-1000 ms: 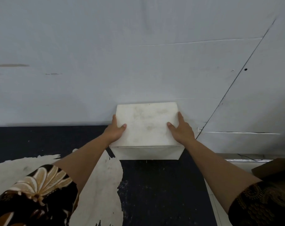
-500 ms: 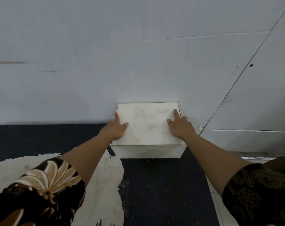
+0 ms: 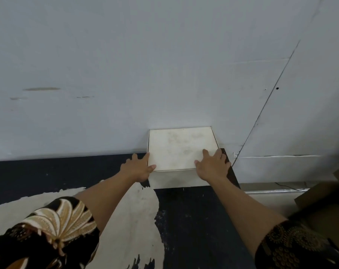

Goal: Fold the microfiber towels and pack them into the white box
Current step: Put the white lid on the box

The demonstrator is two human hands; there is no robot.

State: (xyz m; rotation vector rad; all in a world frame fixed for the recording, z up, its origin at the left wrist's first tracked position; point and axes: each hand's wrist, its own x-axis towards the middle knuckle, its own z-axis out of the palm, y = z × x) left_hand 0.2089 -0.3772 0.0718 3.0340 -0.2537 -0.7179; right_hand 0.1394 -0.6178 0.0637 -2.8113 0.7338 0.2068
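The white box [image 3: 181, 147] stands shut on the dark tabletop, its far side against the grey wall. My left hand [image 3: 136, 168] is at the box's near left corner, thumb on the lid's edge and fingers spread along the left side. Over the near right corner lies my right hand [image 3: 212, 166], flat, with fingers spread across the lid and its right edge. Neither hand curls around anything. No towel is in view; the lid hides the inside of the box.
The tabletop [image 3: 193, 220] is black with a large worn pale patch [image 3: 129, 220] at the near left. A brown cardboard piece [image 3: 323, 202] juts in at the right edge. The grey wall [image 3: 164, 74] closes off the far side.
Both hands have slid back from the middle of the lid to the box's near corners. The box sits closer to the wall than one second ago.
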